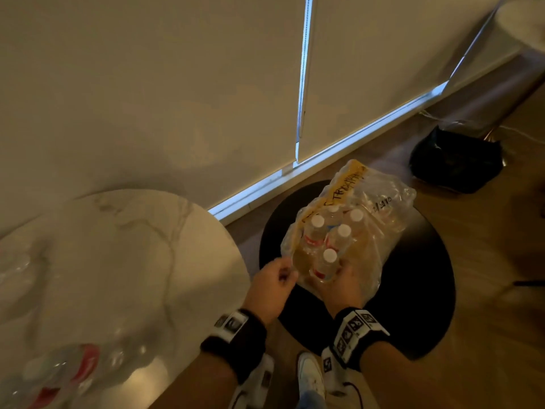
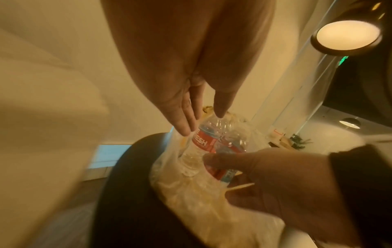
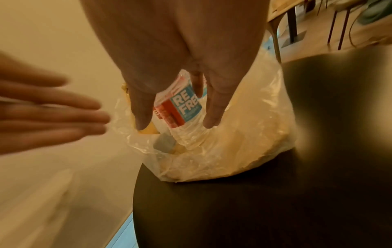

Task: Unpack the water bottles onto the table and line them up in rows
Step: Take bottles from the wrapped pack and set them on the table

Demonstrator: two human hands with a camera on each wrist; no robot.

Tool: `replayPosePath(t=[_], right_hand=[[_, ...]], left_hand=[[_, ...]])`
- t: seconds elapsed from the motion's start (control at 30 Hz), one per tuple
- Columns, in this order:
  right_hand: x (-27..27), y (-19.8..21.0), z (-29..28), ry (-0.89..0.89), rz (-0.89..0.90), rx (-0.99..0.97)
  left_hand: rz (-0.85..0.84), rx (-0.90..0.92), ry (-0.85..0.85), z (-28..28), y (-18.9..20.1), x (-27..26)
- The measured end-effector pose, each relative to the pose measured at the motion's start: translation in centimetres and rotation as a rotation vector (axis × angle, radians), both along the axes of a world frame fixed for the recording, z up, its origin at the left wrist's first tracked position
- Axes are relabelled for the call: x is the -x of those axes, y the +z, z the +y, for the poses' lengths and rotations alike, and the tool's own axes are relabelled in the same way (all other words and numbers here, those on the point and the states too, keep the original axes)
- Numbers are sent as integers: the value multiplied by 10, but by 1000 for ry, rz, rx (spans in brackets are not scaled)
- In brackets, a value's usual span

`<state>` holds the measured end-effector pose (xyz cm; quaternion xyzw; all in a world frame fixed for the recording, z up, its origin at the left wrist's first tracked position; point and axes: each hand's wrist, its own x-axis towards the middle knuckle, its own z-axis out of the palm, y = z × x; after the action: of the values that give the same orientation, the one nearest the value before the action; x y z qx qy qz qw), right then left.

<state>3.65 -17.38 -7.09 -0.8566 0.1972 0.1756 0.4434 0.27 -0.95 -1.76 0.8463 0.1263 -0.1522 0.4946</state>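
White-capped water bottles (image 1: 328,262) stand in a torn plastic pack (image 1: 368,208) on a round black stool (image 1: 418,290) — the right hand (image 1: 345,286) grips the nearest one. The left hand (image 1: 272,283), fingers straight and relaxed, reaches at the wrap's edge beside a marble table (image 1: 132,261) holding blurred bottles (image 1: 73,367).

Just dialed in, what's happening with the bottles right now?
A person is unpacking a torn plastic pack of water bottles that sits on a round black stool. The right hand grips the nearest bottle in the pack. The left hand is at the pack's near left edge, fingers mostly straight. At least four more capped bottles stand in the wrap. A few blurred bottles are already on the marble table to the left.
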Motion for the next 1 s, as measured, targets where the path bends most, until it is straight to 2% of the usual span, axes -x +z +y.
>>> replayPosePath(t=[0.1, 0.2, 0.37, 0.5, 0.63, 0.73, 0.83, 1.0], right_hand=[[-16, -11, -3, 85, 10, 31], [-26, -21, -14, 121, -10, -25], [-29, -25, -30, 191, -15, -60], [-28, 0, -39, 241, -8, -48], [-13, 36, -39, 324, -99, -9], [7, 66, -21, 407, -136, 7], [38, 94, 11, 506, -175, 11], [112, 108, 91, 677, -120, -44]], left_hand=[[4, -46, 1, -30, -16, -65], [-20, -65, 12, -49, -21, -98], [-137, -104, 51, -62, -27, -115], [-159, -90, 73, -57, -23, -104], [-115, -6, 87, -29, -2, -64], [-155, 46, 134, 1, 27, -14], [-203, 23, 250, 37, 51, 50], [-148, 33, 481, 110, 52, 176]])
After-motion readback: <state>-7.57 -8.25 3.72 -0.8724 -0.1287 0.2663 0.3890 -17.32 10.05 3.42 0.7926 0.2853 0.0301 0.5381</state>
